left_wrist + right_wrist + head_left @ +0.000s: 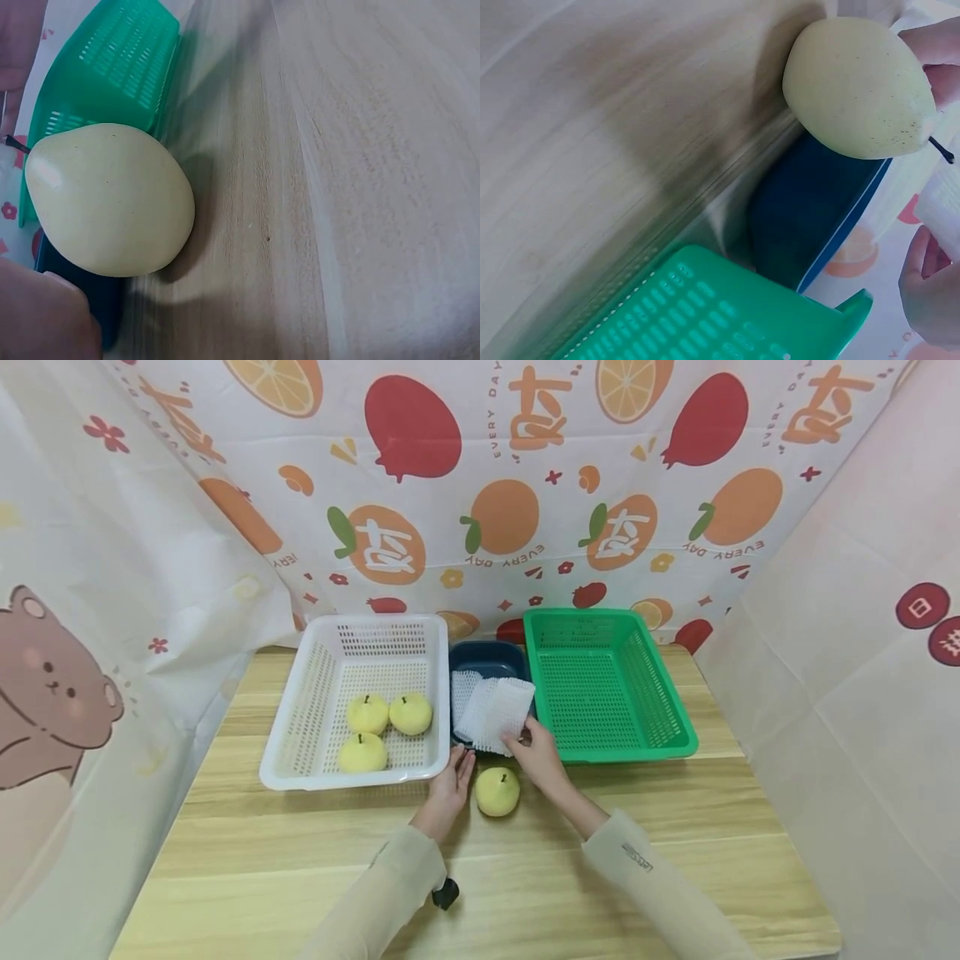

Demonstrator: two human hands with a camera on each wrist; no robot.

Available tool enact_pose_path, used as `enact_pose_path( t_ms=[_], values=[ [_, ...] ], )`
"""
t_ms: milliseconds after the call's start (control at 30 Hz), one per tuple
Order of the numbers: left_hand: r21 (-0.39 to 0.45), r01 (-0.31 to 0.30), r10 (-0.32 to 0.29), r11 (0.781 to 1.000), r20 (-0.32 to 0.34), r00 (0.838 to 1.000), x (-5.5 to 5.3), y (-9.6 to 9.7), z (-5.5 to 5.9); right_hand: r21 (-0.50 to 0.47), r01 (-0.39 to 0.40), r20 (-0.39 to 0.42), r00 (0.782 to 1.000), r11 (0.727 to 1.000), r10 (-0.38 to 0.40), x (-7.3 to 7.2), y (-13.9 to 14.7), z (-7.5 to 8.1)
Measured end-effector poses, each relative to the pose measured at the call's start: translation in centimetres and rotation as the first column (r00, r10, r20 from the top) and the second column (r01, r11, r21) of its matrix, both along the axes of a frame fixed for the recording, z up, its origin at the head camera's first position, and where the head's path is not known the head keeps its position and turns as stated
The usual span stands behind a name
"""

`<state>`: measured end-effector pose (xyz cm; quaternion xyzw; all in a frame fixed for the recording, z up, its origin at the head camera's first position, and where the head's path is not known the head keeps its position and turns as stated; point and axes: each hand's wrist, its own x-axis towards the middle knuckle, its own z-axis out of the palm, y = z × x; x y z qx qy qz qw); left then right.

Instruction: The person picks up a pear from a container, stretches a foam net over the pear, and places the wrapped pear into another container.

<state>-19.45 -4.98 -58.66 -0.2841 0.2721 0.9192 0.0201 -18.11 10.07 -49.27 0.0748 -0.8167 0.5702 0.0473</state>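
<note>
A stack of white foam net sleeves sits in and over a dark blue basket. My right hand pinches the top sleeve at its lower right edge; the right wrist view shows this hand beside the white netting. At the basket's front edge my left hand rests with fingers loosely extended, holding nothing visible. Between my hands a yellow pear lies on the table, its stem up. The pear covers part of the basket in the left wrist view.
To the left stands a white basket with three yellow pears inside. A green basket stands on the right, close against the blue one. Behind them hangs a fruit-print cloth. The wooden table extends toward me.
</note>
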Motion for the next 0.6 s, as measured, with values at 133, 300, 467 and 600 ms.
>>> enact_pose_path(
  t_ms=[133,300,467,600],
  values=[
    [-0.013,0.035,-0.035,0.999,-0.002,0.999,-0.8,-0.4,-1.5,-0.006,-0.016,-0.007,1.0,1.0,0.016,0.5,0.6,0.2],
    [-0.012,0.087,-0.088,0.996,-0.116,0.989,-0.8,-0.8,-3.5,0.0,-0.032,-0.013,0.999,0.999,0.032,1.0,1.0,0.2],
    [-0.213,0.12,-0.113,0.97,0.045,0.993,2.3,0.2,3.4,0.008,-0.034,-0.027,0.999,0.999,0.034,1.5,1.2,0.4],
    [-0.269,0.157,-0.164,0.95,-0.004,0.986,4.3,0.0,6.7,-0.007,-0.038,-0.017,0.999,0.999,0.038,2.0,1.2,0.8]
  ],
)
